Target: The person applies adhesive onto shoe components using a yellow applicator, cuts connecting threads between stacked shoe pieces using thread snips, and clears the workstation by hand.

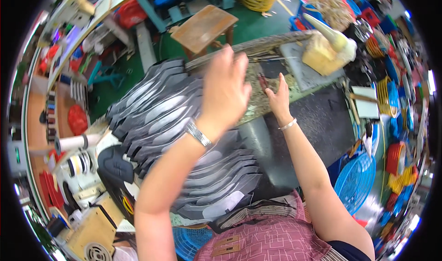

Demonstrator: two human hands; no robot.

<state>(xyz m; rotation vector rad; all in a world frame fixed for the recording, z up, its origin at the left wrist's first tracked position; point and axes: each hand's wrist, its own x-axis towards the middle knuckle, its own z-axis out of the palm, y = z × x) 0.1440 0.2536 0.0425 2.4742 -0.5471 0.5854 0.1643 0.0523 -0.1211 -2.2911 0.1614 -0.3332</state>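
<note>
Two small tan rectangular labels [225,245] on the pink checked apron, bottom centre

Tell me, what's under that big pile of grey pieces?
The fanned pile of grey pieces lies over a dark bench and a black padded piece at its left edge. The left hand hovers above. Whatever lies beneath the middle is covered.
</note>
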